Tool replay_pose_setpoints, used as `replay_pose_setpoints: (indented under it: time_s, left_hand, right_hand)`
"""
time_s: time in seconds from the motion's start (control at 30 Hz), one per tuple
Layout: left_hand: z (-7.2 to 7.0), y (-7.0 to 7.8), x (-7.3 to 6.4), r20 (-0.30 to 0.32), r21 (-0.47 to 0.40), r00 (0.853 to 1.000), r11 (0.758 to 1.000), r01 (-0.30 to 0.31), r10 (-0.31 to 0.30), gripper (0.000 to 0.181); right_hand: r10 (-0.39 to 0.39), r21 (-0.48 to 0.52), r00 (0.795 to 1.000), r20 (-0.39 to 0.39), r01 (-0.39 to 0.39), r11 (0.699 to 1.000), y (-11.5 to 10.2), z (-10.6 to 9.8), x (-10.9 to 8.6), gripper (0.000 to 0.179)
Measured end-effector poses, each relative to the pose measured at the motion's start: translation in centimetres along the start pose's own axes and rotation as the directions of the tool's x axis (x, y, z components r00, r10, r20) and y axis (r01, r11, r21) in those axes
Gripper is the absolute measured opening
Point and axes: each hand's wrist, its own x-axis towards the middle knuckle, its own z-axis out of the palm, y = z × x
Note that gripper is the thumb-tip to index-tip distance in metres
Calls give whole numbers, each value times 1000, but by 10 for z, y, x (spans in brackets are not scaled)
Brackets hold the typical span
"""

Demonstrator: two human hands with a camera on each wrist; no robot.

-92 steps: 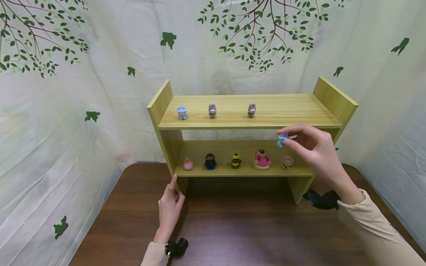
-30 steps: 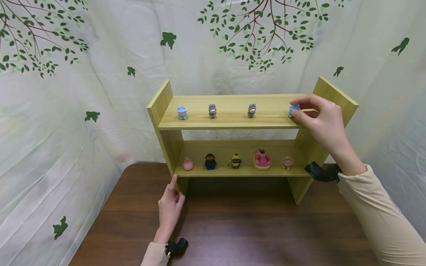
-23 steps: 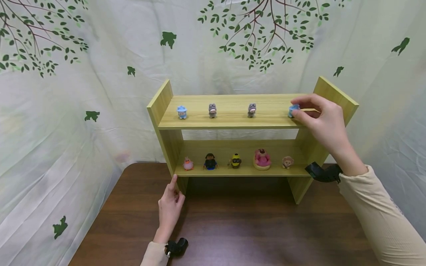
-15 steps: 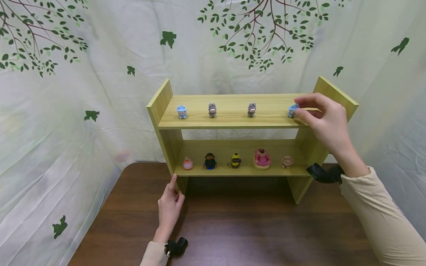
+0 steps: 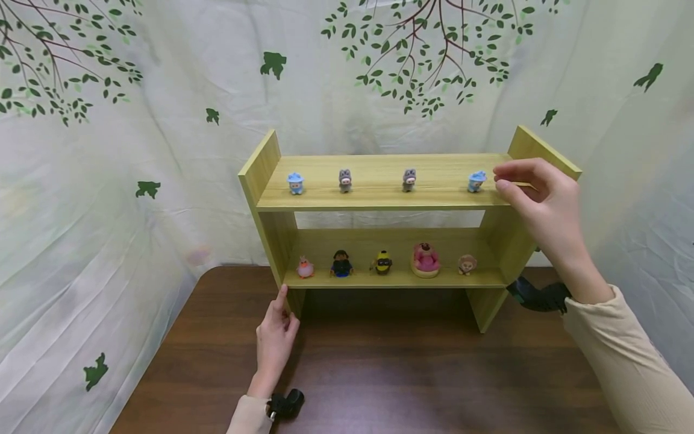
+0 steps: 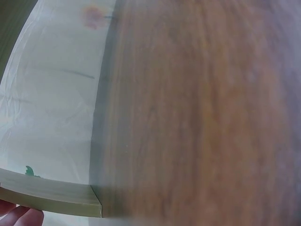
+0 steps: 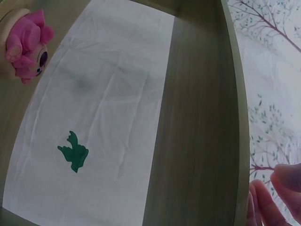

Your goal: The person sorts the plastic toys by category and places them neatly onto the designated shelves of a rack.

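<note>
My right hand (image 5: 547,196) is just right of a small blue-hatted figurine (image 5: 476,181) standing on the upper shelf. Its thumb and index finger are apart with nothing between them; in the right wrist view, fingertips (image 7: 287,181) show past the shelf edge. Further left on that shelf stand two grey hooded figurines, one at centre (image 5: 409,180) and one nearer the left (image 5: 344,180), then another blue-hatted figurine (image 5: 295,183). My left hand (image 5: 276,334) touches the lower left front corner of the wooden shelf unit (image 5: 379,207) with a straight index finger.
Along the lower shelf stand a pink chick-like figurine (image 5: 305,267), a dark-clothed figurine (image 5: 341,264), a yellow-and-black figurine (image 5: 382,263), a pink bear figurine (image 5: 425,260) and a small beige figurine (image 5: 466,264). A brown table (image 5: 379,374) bears the unit; white leaf-print cloth (image 5: 184,120) hangs behind.
My right hand raised the blue-hatted figurine from in front of the lower shelf to the upper shelf's right end, released it and drew back to the right. My left hand stayed put.
</note>
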Motion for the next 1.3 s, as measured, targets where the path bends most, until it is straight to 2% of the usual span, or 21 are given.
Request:
replay_pose_setpoints:
  time_s: [0.1, 0.2, 0.33, 0.5, 0.6, 0.7, 0.83, 0.93, 1.03, 1.17, 1.3]
  left_hand:
    - [0, -1, 0, 13, -6, 1000, 1000, 13, -13, 86]
    - [-1, -1, 0, 29, -5, 999, 1000, 25, -25, 86]
    - [-3, 0, -1, 41, -6, 999, 1000, 24, -23, 84]
    - [-6, 1, -1, 51, -9, 998, 999, 32, -31, 83]
    - [-8, 3, 0, 53, -6, 998, 999, 36, -36, 83]
    - [-11, 5, 0, 50, -3, 998, 999, 41, -41, 84]
    - [-16, 10, 3, 40, 0, 998, 999, 39, -39, 83]
    - [-20, 13, 4, 30, 9, 999, 1000, 29, -29, 82]
    - [-23, 16, 6, 24, 17, 1000, 1000, 17, -17, 80]
    - [-28, 23, 8, 33, 5, 999, 1000, 4, -4, 69]
    - [-31, 34, 11, 19, -21, 999, 999, -49, 50, 56]
  right_hand:
    - [-7, 67, 1000, -3, 7, 998, 0, -2, -7, 18]
    - [-18, 175, 1000, 3, 17, 984, -1, -3, -15, 19]
    - [-46, 210, 999, 16, 42, 977, -1, -2, -27, 19]
    - [-63, 158, 997, 37, 56, 986, 2, 2, -41, 19]
    - [-56, 189, 996, 70, 42, 981, 6, 5, -50, 19]
    - [-42, 155, 993, 107, 25, 988, 9, 9, -59, 20]
    - [-34, 55, 989, 143, 27, 998, 14, 13, -71, 21]
    - [-59, 20, 983, 172, 57, 998, 19, 17, -79, 22]
    - [-106, 26, 973, 205, 103, 994, 26, 21, -87, 23]
    - [-155, 15, 957, 246, 156, 988, 33, 28, -96, 28]
    - [-160, -20, 943, 291, 173, 985, 36, 33, -105, 32]
